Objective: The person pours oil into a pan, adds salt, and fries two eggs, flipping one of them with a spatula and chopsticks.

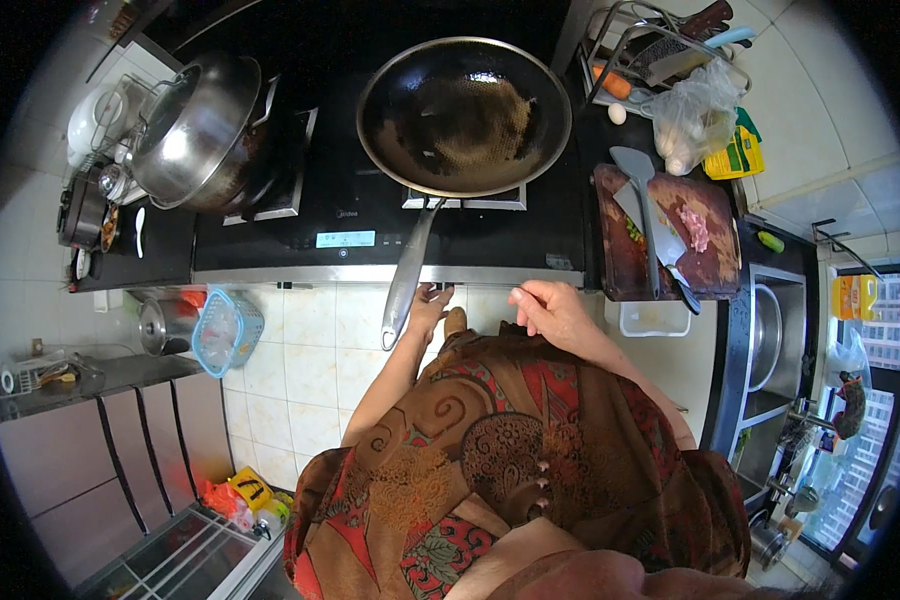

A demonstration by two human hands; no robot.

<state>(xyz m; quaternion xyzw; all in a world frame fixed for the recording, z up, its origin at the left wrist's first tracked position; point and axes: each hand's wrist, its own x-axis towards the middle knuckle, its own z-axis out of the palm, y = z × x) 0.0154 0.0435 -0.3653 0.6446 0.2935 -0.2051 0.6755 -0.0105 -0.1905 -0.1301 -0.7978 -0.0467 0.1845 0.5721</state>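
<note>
Below the front edge of the gas stove, the fingers of my left hand [429, 306] are around a dark stove knob [442, 286], partly hidden by them. My right hand [546, 309] hangs in front of the stove's metal edge, fingers curled, with nothing visible in it. A wok [465, 116] sits on the right burner, its inside dark with a shiny, brownish patch. Its metal handle [409, 274] points towards me, just left of my left hand. A small lit display [345, 238] shows on the black stove top.
At right, a grey spatula [643, 202] and a knife [667, 244] lie on a wooden cutting board [615, 259] with chopped meat [694, 227]. Behind are an egg [616, 113] and a knife rack [607, 45]. A steel pot [195, 135] tilts over the left burner; a blue basket [229, 334] hangs below.
</note>
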